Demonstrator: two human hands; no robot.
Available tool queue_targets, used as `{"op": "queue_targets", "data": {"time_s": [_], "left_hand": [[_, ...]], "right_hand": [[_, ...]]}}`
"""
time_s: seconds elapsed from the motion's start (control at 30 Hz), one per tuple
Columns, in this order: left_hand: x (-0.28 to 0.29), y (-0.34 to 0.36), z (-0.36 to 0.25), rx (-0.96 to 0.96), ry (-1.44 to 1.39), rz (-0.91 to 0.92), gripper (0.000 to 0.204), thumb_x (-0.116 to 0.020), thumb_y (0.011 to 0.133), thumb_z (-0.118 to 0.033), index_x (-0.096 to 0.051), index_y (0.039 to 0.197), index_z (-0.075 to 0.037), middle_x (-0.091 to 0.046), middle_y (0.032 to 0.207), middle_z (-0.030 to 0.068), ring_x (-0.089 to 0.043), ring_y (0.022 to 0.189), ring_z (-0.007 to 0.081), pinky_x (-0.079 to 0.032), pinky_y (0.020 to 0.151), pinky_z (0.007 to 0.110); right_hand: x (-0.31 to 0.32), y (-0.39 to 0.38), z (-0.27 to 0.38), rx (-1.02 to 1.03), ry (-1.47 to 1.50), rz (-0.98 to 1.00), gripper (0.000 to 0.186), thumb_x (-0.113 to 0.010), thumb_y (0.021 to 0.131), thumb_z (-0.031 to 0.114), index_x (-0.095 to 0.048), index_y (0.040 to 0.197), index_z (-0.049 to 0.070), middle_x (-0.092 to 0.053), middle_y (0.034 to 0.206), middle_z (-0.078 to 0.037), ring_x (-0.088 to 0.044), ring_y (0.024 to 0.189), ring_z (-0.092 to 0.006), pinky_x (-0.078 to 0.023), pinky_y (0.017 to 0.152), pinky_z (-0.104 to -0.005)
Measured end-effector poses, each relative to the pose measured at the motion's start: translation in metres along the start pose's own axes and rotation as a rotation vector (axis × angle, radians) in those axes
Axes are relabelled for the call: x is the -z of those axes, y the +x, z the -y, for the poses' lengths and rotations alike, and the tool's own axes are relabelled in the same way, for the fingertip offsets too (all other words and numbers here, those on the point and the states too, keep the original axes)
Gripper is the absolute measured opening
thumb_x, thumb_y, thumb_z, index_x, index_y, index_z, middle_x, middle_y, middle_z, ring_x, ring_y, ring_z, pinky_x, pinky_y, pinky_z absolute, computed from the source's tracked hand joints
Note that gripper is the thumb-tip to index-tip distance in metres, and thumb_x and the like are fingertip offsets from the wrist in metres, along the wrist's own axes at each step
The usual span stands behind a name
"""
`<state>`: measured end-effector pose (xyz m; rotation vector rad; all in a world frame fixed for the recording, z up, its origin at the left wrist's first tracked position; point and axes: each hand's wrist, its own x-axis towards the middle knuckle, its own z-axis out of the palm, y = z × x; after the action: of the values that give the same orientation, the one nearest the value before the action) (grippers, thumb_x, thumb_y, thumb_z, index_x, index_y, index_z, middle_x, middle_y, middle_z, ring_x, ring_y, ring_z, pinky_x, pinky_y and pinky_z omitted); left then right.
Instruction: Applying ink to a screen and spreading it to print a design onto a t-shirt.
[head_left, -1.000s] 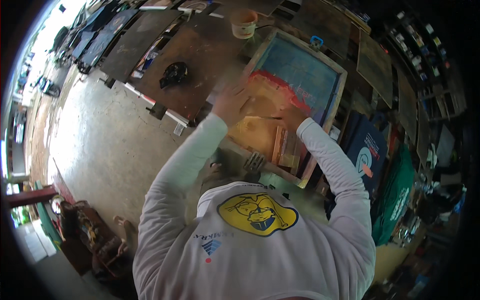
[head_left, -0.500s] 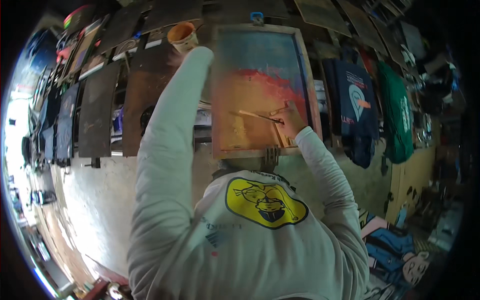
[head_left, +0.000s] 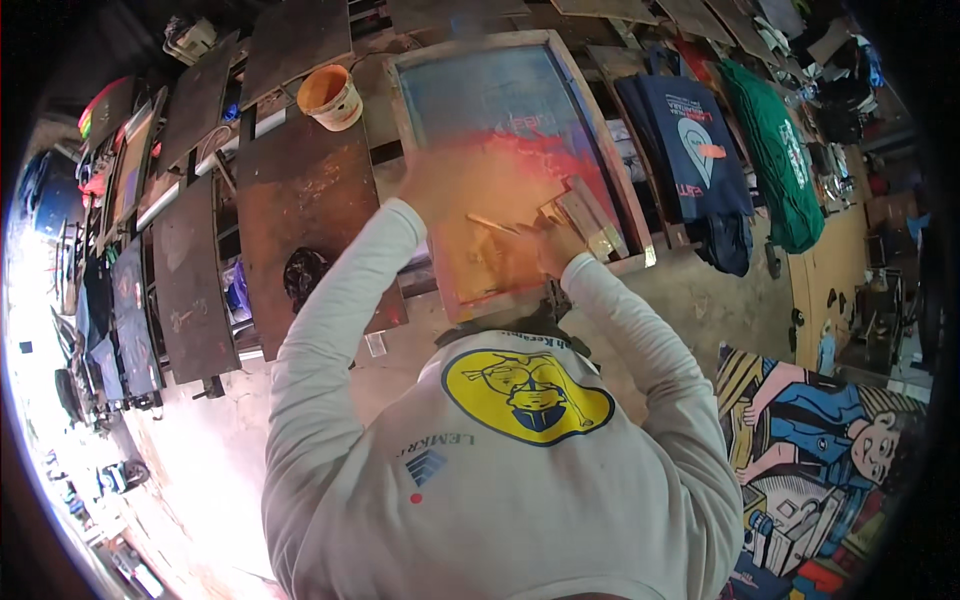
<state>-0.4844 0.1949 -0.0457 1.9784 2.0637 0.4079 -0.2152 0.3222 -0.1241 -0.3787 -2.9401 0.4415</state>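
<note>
A wood-framed printing screen [head_left: 480, 85], bluish at its far end and smeared with red and orange ink nearer me, lies in front of me. My left hand [head_left: 430, 180] is motion-blurred over the screen's left side; I cannot make out its fingers. My right hand [head_left: 555, 240], closed on a thin pale stick [head_left: 488, 223], is over the lower right of the screen. Beside it, a wooden squeegee [head_left: 590, 220] lies at an angle inside the frame. A pot [head_left: 335, 115] with orange inside stands past the screen's upper left.
Dark printing boards [head_left: 200, 270] run along the left, one bearing a crumpled black lump [head_left: 305, 275]. Navy [head_left: 680, 160] and green bags [head_left: 770, 150] are draped on boards to the right. A cartoon-painted panel [head_left: 810, 450] sits lower right, above bare concrete floor [head_left: 200, 480].
My left hand has come back from by the pot to over the screen. My right hand has shifted down and left, still on the stick. The view has shifted too.
</note>
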Motion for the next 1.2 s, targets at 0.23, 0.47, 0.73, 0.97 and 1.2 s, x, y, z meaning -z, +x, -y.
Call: {"op": "queue_targets", "data": {"time_s": [0.23, 0.47, 0.73, 0.97, 1.2], "left_hand": [[-0.048, -0.011, -0.004, 0.438, -1.207, -0.087, 0.072, -0.065, 0.097, -0.041, -0.039, 0.152, -0.003, -0.046, 0.152, 0.0191, -0.043, 0.143, 0.0316, -0.033, 0.118, 0.037], [-0.097, -0.018, 0.024, 0.278, -0.964, -0.089, 0.064, -0.057, 0.103, -0.036, -0.036, 0.153, -0.001, -0.051, 0.149, 0.0173, -0.049, 0.138, 0.023, -0.039, 0.113, 0.033], [-0.079, -0.04, -0.024, 0.224, -0.473, -0.128, 0.04, -0.06, 0.099, -0.037, -0.066, 0.126, -0.007, -0.071, 0.112, 0.0187, -0.069, 0.097, 0.0358, -0.054, 0.084, 0.044], [-0.107, -0.064, -0.054, 0.367, -0.719, -0.471, 0.025, -0.062, 0.097, -0.024, -0.07, 0.105, -0.003, -0.072, 0.087, 0.0171, -0.07, 0.081, 0.0341, -0.055, 0.074, 0.043], [-0.132, -0.079, -0.104, 0.683, -1.247, 0.132, 0.031, -0.06, 0.1, -0.03, -0.072, 0.104, -0.001, -0.072, 0.082, 0.0071, -0.066, 0.066, 0.0142, -0.054, 0.056, 0.03]], "right_hand": [[-0.003, -0.012, 0.01, 0.08, -0.094, 0.245, 0.05, -0.062, 0.079, 0.007, -0.067, 0.127, 0.019, -0.06, 0.101, -0.014, -0.064, 0.096, -0.0342, -0.055, 0.085, -0.0418], [0.018, -0.009, -0.005, -0.063, -0.146, 0.187, 0.044, -0.061, 0.086, 0.014, -0.066, 0.128, 0.024, -0.064, 0.107, -0.011, -0.067, 0.096, -0.0311, -0.057, 0.083, -0.041], [0.029, -0.024, 0.001, -0.011, -0.095, 0.354, 0.041, -0.062, 0.083, 0.009, -0.072, 0.121, 0.02, -0.065, 0.102, -0.011, -0.068, 0.093, -0.0325, -0.056, 0.082, -0.0434], [0.012, -0.029, -0.008, -0.221, 0.216, 0.119, 0.033, -0.07, 0.075, 0.008, -0.075, 0.107, 0.006, -0.074, 0.093, -0.016, -0.072, 0.084, -0.0326, -0.058, 0.079, -0.0411], [0.013, -0.034, 0.034, -0.653, 0.863, 0.183, 0.022, -0.077, 0.08, 0.007, -0.067, 0.098, -0.001, -0.074, 0.082, -0.012, -0.071, 0.072, -0.0167, -0.057, 0.068, -0.0313]]}}
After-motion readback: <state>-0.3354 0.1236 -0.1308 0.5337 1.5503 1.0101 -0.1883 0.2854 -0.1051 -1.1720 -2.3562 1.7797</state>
